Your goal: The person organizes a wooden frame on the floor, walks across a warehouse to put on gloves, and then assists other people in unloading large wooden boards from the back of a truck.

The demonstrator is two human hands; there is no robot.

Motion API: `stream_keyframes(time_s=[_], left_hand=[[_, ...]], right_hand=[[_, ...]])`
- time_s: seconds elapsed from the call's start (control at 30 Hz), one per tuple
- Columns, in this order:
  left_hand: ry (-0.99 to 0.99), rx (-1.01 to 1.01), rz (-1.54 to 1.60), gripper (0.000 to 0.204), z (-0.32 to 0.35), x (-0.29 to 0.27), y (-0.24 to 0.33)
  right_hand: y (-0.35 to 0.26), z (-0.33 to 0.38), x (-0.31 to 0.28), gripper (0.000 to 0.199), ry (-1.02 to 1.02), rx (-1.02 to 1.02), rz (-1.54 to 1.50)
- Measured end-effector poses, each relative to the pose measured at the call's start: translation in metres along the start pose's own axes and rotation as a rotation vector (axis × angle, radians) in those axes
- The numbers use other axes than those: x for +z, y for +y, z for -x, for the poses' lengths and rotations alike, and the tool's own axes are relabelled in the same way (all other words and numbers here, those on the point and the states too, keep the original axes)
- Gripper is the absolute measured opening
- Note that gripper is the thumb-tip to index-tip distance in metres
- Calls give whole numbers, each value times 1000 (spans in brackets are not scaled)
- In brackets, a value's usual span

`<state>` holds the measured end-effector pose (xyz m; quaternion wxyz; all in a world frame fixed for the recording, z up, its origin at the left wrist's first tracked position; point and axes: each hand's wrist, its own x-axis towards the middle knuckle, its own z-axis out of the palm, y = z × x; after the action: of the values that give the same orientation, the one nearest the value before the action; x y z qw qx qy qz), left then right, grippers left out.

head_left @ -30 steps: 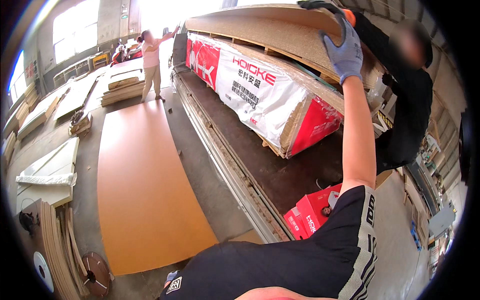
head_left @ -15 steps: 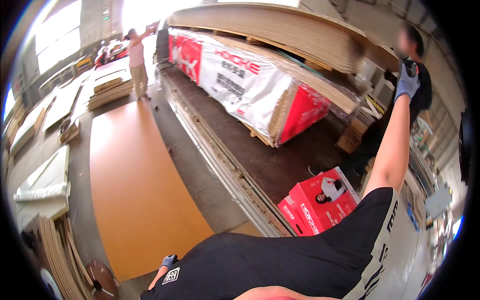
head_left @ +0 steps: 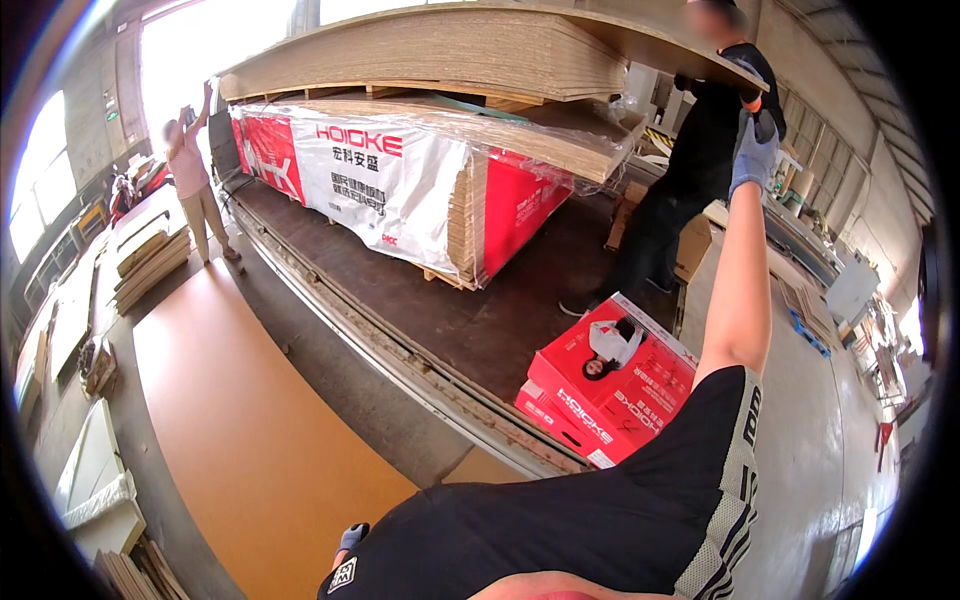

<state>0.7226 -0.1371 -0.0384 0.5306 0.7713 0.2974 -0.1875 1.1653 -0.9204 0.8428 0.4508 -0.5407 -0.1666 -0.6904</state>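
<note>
My right hand [head_left: 756, 155], in a blue-grey glove with dark fingers, is raised at the end of an outstretched arm. Its fingers look apart and point up just under the corner of a large board [head_left: 690, 58]; whether they touch it I cannot tell. That board juts out to the right from the top of a tall stack of particle boards [head_left: 430, 55]. Low at my side, my left hand [head_left: 353, 537] is gloved too and mostly hidden by my body, its fingers not clear. It is nearest to a large orange-brown panel [head_left: 250, 400] lying flat on the floor.
A co-worker in black [head_left: 690, 170] stands by the jutting board. Another in pink [head_left: 190, 165] reaches up at the stack's far end. Red cartons [head_left: 610, 385] sit on the truck bed's dark deck [head_left: 420, 320]. A white-and-red wrapped pallet [head_left: 370, 180] supports the stack.
My view has turned to the right. The jutting board's corner now shows above my raised right hand, and the co-worker in black stands fully in view beside it.
</note>
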Motion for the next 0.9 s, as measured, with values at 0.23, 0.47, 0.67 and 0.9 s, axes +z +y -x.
stream_keyframes(time_s=[0.23,0.47,0.67,0.9], left_hand=[[-77,-59,97,28,-6,5,16],[-119,-209,614,24,34,8,67],[14,-25,489,22,116,6,31],[238,-47,652,24,157,-41,54]], right_hand=[[-19,-18,39,81,-93,-173,186],[-15,-55,137,73,-429,-153,-141],[-76,-7,273,47,-667,-530,89],[-224,97,362,43,-446,-282,357]])
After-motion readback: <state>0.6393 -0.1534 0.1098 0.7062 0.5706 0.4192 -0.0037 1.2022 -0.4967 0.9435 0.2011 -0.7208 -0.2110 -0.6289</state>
